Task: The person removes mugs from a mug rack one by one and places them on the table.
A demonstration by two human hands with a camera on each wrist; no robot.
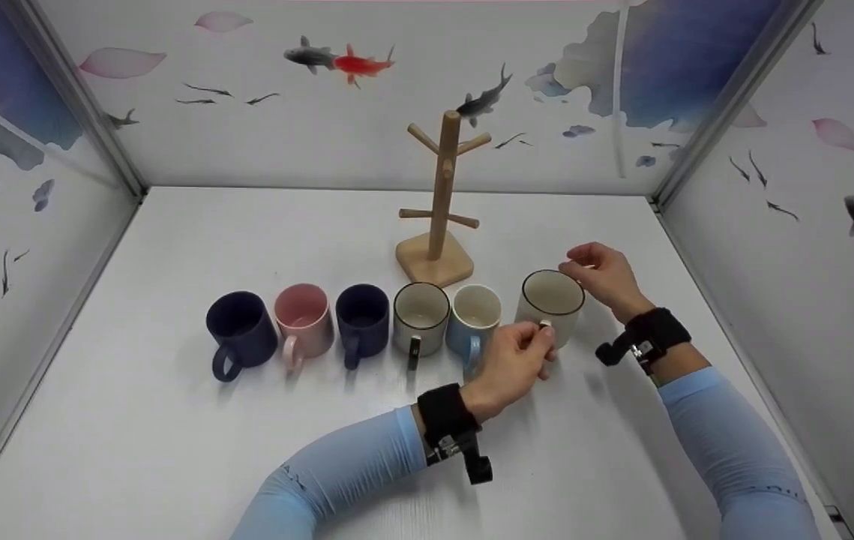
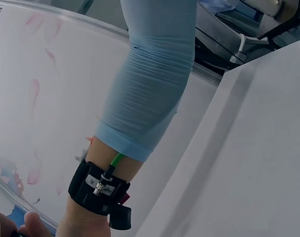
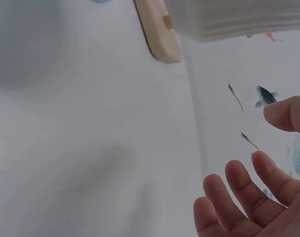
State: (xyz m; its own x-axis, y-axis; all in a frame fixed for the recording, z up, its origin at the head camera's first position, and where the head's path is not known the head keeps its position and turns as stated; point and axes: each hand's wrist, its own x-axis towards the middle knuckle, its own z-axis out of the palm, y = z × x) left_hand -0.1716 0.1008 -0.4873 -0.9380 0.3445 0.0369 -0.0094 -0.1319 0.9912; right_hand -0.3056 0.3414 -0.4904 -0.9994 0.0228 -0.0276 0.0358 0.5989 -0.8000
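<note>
My left hand (image 1: 513,364) pinches the handle of a white mug (image 1: 552,292) with a black rim, its opening facing up. That mug's pale underside shows at the top of the right wrist view, above the tabletop. Beside the far right of the rim is my right hand (image 1: 606,281), fingers loosely bent and holding nothing. The right wrist view shows its thumb and fingers (image 3: 248,197) spread apart, below the mug. In the left wrist view, the left hand's fingers (image 2: 34,224) appear at the lower left corner, and the right forearm crosses the middle.
Left of the held mug stands a row: a light blue mug (image 1: 475,307), another black-rimmed white mug (image 1: 421,319), a dark blue mug (image 1: 362,319), a pink mug (image 1: 304,321) and another dark blue mug (image 1: 241,330). A wooden mug tree (image 1: 438,195) with bare pegs stands behind. Printed panels enclose the table.
</note>
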